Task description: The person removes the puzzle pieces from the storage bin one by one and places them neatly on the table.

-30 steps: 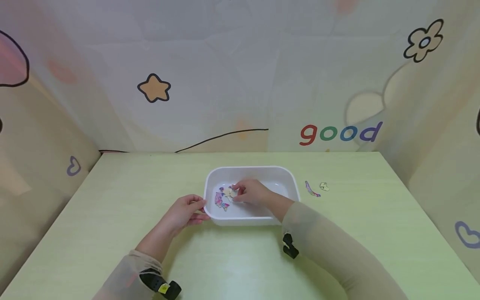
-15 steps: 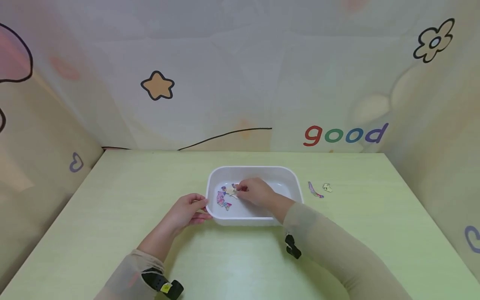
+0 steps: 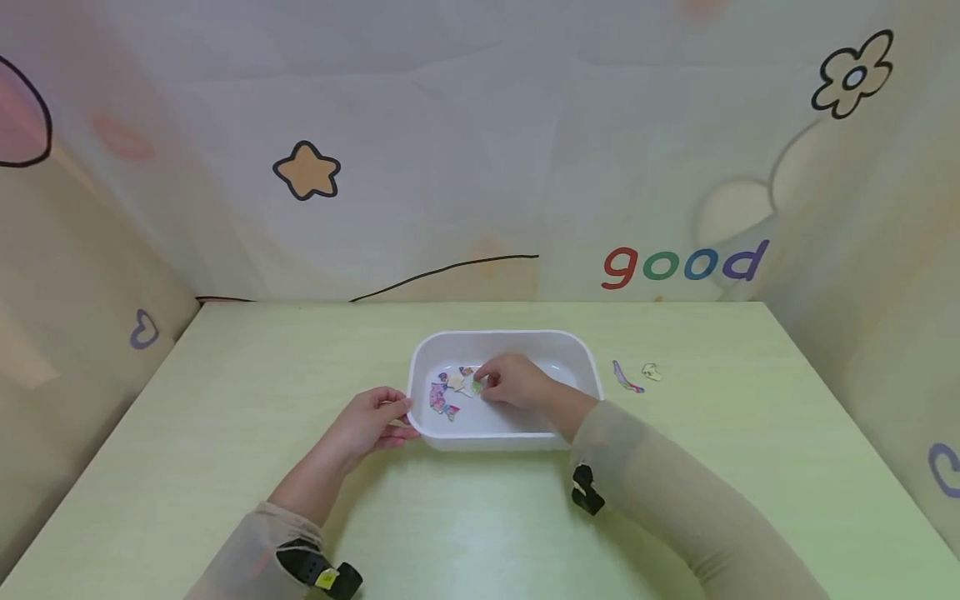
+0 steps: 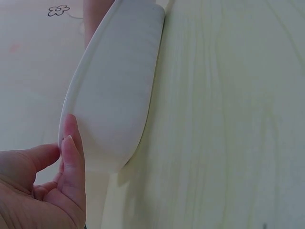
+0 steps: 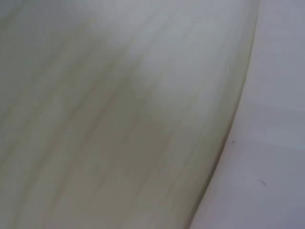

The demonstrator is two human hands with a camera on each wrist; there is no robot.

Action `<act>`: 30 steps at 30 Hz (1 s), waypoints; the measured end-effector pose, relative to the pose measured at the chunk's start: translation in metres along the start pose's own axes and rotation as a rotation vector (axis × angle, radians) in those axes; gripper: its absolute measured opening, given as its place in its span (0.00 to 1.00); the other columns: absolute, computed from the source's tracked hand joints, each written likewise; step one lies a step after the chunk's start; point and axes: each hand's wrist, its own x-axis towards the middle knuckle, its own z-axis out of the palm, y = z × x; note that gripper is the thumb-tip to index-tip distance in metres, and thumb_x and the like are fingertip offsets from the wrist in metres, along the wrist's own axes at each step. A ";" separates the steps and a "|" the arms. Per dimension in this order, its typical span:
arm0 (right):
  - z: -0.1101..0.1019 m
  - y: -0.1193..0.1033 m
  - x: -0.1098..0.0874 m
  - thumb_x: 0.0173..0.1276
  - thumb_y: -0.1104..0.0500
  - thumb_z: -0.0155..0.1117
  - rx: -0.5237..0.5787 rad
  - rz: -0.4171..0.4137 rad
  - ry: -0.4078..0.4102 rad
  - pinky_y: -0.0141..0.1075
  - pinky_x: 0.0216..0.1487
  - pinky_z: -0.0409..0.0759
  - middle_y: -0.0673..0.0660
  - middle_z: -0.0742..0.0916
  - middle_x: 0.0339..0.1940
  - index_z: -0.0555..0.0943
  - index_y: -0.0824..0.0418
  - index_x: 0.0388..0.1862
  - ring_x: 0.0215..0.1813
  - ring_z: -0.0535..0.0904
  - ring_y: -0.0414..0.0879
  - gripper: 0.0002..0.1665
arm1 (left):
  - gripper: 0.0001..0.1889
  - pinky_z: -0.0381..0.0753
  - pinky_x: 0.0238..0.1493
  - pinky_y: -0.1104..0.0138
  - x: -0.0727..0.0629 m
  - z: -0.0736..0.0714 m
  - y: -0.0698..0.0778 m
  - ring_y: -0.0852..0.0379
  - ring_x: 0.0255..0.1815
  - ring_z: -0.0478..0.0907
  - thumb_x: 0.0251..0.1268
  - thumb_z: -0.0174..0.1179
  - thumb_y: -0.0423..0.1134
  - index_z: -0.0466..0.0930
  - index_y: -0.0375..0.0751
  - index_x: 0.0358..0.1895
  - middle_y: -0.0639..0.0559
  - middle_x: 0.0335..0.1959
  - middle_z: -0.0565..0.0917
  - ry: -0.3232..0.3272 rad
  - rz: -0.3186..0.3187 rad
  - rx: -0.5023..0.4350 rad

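Observation:
A white rectangular tray (image 3: 506, 335) stands on the table. My left hand (image 3: 372, 423) holds its left end; in the left wrist view the thumb meets the rim and the fingers lie against the outer wall. Inside, at the left, several small flat printed cutouts lie close together, among them a pink-purple cutout (image 3: 437, 398) and a cream cutout (image 3: 456, 382). My right hand (image 3: 517, 383) reaches over the front rim into the tray, thumb and index finger at a small green cutout (image 3: 477, 387) beside the others. The right wrist view shows none of its fingers.
To the right of the tray, a curved purple-pink strip (image 3: 627, 377) and a pale cutout (image 3: 652, 372) lie on the pale wood-grain table (image 3: 480, 517). A printed cloth (image 3: 450, 167) hangs behind the table and along both sides.
My right hand has shifted slightly right inside the tray, and the green cutout now shows at its fingertips. My left hand keeps its place at the tray's left end.

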 end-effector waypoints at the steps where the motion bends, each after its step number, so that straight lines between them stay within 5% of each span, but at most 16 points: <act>1: 0.001 -0.001 0.000 0.59 0.64 0.67 -0.025 -0.017 -0.001 0.29 0.36 0.70 0.48 0.81 0.25 0.82 0.63 0.49 0.29 0.72 0.38 0.18 | 0.14 0.81 0.32 0.68 -0.001 0.000 0.000 0.54 0.30 0.83 0.70 0.51 0.37 0.69 0.29 0.50 0.43 0.34 0.79 -0.001 0.000 0.000; 19: -0.001 -0.006 -0.003 0.60 0.61 0.64 -0.254 -0.105 0.011 0.33 0.39 0.72 0.49 0.77 0.31 0.84 0.58 0.38 0.34 0.71 0.42 0.08 | 0.12 0.81 0.31 0.68 0.004 -0.003 -0.007 0.53 0.31 0.83 0.69 0.52 0.38 0.71 0.32 0.49 0.42 0.36 0.79 0.001 0.000 -0.015; 22: -0.003 -0.005 -0.004 0.60 0.63 0.63 -0.237 -0.120 0.002 0.33 0.40 0.73 0.49 0.79 0.30 0.83 0.59 0.36 0.35 0.73 0.41 0.06 | 0.13 0.81 0.31 0.68 0.003 -0.003 -0.005 0.53 0.31 0.83 0.70 0.52 0.38 0.70 0.31 0.49 0.42 0.36 0.79 -0.002 0.004 -0.017; 30: -0.010 0.004 -0.006 0.60 0.63 0.66 -0.120 -0.116 -0.128 0.31 0.40 0.72 0.49 0.79 0.32 0.82 0.60 0.52 0.35 0.73 0.41 0.19 | 0.14 0.81 0.30 0.69 0.002 -0.004 -0.004 0.54 0.30 0.83 0.70 0.52 0.38 0.69 0.30 0.50 0.43 0.35 0.79 -0.008 0.006 -0.021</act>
